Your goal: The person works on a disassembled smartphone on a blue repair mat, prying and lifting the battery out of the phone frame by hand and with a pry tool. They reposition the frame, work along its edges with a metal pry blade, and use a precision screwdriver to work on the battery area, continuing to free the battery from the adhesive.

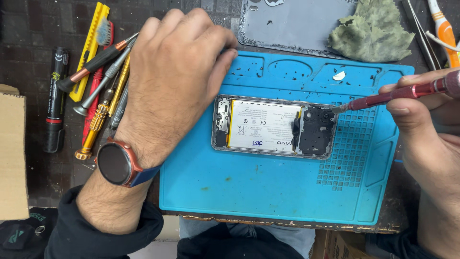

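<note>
Opened phone [274, 126] lies back-off on the blue repair mat [268, 192], just ahead of the right hand [421, 120], whose grip is clamped on a red screwdriver [397, 95] — its tip touches the dark camera-end plate. Beside the phone's other end, the left hand [177, 72] rests fingers together, holding nothing I can see. If that hand lets the phone shift, the tip could skid off the screw — toward the battery.

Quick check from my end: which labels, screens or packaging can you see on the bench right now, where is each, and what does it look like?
Battery label: inside the opened phone on the blue mat, white rectangle with small dark print.
Watch screen: on the left wrist, round, dark, red rim.
Cardboard box: left edge, plain brown.
Black marker: far left, printed label, red band.
</note>
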Available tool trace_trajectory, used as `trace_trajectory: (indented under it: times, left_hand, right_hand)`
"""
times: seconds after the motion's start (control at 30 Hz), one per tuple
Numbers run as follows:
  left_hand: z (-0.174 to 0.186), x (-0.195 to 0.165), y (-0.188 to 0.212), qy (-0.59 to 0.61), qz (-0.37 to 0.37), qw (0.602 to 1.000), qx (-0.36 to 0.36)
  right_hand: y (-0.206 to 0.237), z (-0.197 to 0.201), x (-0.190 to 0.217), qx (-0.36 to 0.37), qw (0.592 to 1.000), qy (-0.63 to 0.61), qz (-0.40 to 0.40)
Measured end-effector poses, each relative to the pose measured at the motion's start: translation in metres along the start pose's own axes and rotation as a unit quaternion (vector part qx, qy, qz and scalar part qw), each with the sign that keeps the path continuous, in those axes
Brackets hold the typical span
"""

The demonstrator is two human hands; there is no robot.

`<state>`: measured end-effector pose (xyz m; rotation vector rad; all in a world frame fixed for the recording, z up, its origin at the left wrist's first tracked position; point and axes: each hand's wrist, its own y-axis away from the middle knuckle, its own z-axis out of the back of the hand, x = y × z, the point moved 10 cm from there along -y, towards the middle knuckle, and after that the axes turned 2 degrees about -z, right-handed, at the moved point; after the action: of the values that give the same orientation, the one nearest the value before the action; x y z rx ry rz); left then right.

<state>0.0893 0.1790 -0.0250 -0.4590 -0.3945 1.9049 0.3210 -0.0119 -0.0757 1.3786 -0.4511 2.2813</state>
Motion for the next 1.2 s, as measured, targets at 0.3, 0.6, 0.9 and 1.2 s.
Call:
trace_trajectory:
  times: [0.3,0.6,0.9,1.2]
  left_hand:
    - [-0.004,0.000,-0.001,-0.011,-0.016,1.000,0.015]
    - [-0.001,-0.005,-0.004,-0.042,-0.040,0.998,0.020]
    - [0.001,-0.006,-0.002,-0.054,-0.044,0.997,0.012]
    - [0.003,-0.007,-0.003,-0.061,-0.049,0.997,-0.006]
  right_hand:
    - [0.002,0.001,-0.001,-0.005,1.000,0.007,0.001]
    - [0.002,0.000,0.001,0.000,1.000,0.016,0.009]
    - [0.002,-0.002,0.004,0.006,1.000,0.012,0.014]
    - [0.000,-0.004,0.009,0.005,1.000,0.014,0.016]
